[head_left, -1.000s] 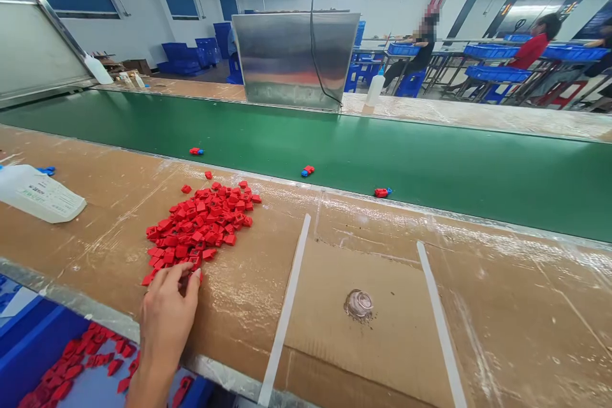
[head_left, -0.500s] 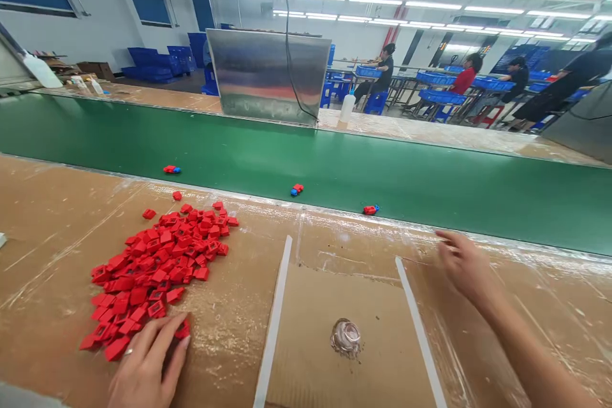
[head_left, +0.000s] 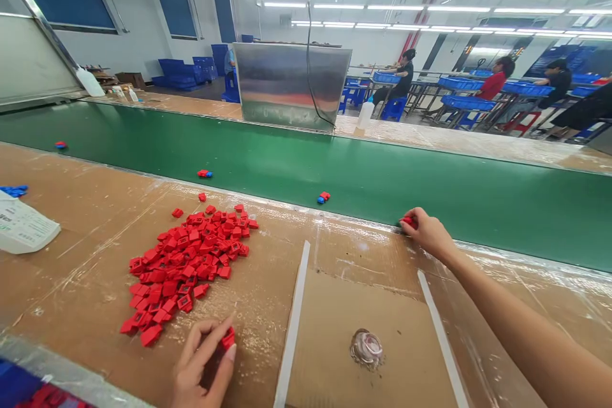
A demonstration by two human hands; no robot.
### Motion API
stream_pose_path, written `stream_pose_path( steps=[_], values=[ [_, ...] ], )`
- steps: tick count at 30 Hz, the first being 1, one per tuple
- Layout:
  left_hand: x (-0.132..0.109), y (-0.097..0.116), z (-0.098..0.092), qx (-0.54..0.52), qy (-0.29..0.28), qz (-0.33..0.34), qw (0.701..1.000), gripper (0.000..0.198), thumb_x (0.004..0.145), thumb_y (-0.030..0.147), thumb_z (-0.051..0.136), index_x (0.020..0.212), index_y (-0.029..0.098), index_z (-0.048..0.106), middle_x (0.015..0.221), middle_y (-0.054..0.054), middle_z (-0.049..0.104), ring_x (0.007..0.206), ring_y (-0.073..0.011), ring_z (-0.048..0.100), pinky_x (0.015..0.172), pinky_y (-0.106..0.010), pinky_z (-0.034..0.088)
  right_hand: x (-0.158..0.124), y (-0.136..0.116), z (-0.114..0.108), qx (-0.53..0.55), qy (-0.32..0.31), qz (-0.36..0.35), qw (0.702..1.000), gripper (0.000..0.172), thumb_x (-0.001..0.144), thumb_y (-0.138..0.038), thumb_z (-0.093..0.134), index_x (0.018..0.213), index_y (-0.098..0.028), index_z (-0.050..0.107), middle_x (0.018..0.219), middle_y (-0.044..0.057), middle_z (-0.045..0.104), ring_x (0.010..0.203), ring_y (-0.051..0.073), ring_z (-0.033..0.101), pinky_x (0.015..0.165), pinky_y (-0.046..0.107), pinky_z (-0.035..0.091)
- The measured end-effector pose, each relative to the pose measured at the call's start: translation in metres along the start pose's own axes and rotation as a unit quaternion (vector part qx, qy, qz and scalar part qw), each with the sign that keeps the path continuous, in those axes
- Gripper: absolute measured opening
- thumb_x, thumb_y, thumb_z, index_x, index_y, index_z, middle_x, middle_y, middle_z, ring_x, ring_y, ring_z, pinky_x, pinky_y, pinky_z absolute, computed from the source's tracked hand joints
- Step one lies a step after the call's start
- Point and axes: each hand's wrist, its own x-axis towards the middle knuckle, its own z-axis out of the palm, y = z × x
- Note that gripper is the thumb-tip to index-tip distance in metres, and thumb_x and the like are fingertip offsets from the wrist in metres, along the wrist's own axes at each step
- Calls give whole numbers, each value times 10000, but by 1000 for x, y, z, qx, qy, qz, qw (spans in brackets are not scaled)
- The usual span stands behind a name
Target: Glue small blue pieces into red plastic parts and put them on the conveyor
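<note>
Near the bottom edge, my left hand [head_left: 203, 363] pinches a small red plastic block [head_left: 228, 338] between thumb and fingers. A heap of similar red blocks [head_left: 191, 261], some with square hollows, lies just beyond it on the brown tabletop. My right hand [head_left: 430, 234] reaches to the near edge of the green belt, its fingers closed on a red-and-blue block [head_left: 410, 221], of which only red shows. Farther left on the belt lie other red-and-blue blocks [head_left: 324, 197], [head_left: 204, 173].
A cardboard sheet [head_left: 329, 306] between white tape strips carries a small round pot [head_left: 367, 348] of pale paste. At left lie a white paper bag [head_left: 29, 226] and blue pieces [head_left: 14, 190]. A metal panel [head_left: 291, 86] and a white bottle [head_left: 366, 113] stand beyond the belt. Several people sit farther back.
My left hand has drawn away from the heap to the right with a red block. My right hand, open before, has closed on the block at the belt edge. The view has turned left.
</note>
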Motion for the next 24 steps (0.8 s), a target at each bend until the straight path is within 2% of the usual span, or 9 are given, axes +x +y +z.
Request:
stream_pose_path(
  steps=[3, 5, 8, 12, 15, 17, 19, 22, 24],
  values=[
    [-10, 28, 18, -196, -50, -69, 977, 349, 829, 466, 677, 1110, 270, 743, 969, -38, 597, 871, -199, 654, 759, -256, 558, -27, -7, -16, 63, -11, 16, 998, 434, 843, -622, 597, 815, -237, 400, 743, 73, 654, 633, 210, 605, 619, 329, 478],
    [-16, 44, 32, -311, -87, -112, 940, 388, 775, 456, 744, 1107, 257, 727, 962, -44, 640, 902, -221, 675, 814, -288, 566, -54, -15, -26, 103, -40, 16, 994, 524, 785, -724, 581, 787, -255, 347, 716, 72, 652, 580, 202, 582, 538, 300, 443],
    [-22, 61, 51, -411, -151, -153, 886, 406, 720, 391, 817, 1075, 228, 708, 889, -48, 687, 862, -219, 689, 823, -302, 564, -102, -28, -41, 143, -91, 8, 985, 587, 758, -774, 590, 711, -258, 312, 612, 7, 564, 508, 165, 495, 464, 265, 374],
    [-28, 70, 69, -446, -220, -133, 857, 304, 728, 339, 816, 986, 191, 755, 927, -55, 649, 824, -191, 665, 793, -286, 558, -163, -42, -55, 180, -140, -2, 974, 547, 842, -734, 547, 673, -238, 392, 602, -22, 485, 505, 145, 439, 459, 251, 376],
    [-33, 71, 77, -436, -240, -114, 860, 318, 760, 333, 785, 1053, 212, 772, 958, -62, 640, 913, -207, 636, 855, -301, 541, -196, -50, -58, 217, -150, -23, 964, 471, 910, -660, 522, 799, -208, 590, 754, 42, 608, 668, 196, 572, 571, 289, 484],
    [-37, 70, 81, -434, -248, -114, 858, 329, 781, 336, 767, 1092, 230, 767, 964, -61, 639, 934, -210, 628, 876, -310, 532, -213, -56, -56, 236, -143, -37, 961, 417, 926, -604, 549, 896, -201, 653, 870, 79, 667, 831, 242, 633, 682, 330, 534],
    [-41, 71, 83, -440, -263, -119, 850, 333, 799, 337, 752, 1118, 241, 757, 966, -60, 635, 926, -211, 637, 846, -309, 536, -226, -63, -51, 247, -126, -49, 960, 358, 945, -547, 560, 1016, -208, 652, 960, 91, 687, 915, 255, 651, 755, 360, 555],
    [-45, 72, 84, -457, -279, -122, 836, 320, 815, 324, 742, 1125, 248, 750, 936, -46, 622, 872, -198, 656, 796, -303, 545, -240, -75, -41, 217, -95, -89, 968, 379, 966, -477, 564, 1256, -232, 554, 1002, 82, 692, 851, 230, 666, 761, 373, 565],
    [-47, 73, 83, -463, -279, -120, 833, 306, 829, 307, 731, 1129, 247, 745, 915, -32, 607, 840, -181, 656, 805, -307, 545, -245, -83, -36, 154, -88, -131, 975, 343, 981, -449, 553, 1254, -242, 565, 1008, 79, 695, 802, 221, 662, 733, 366, 561]
  ],
)
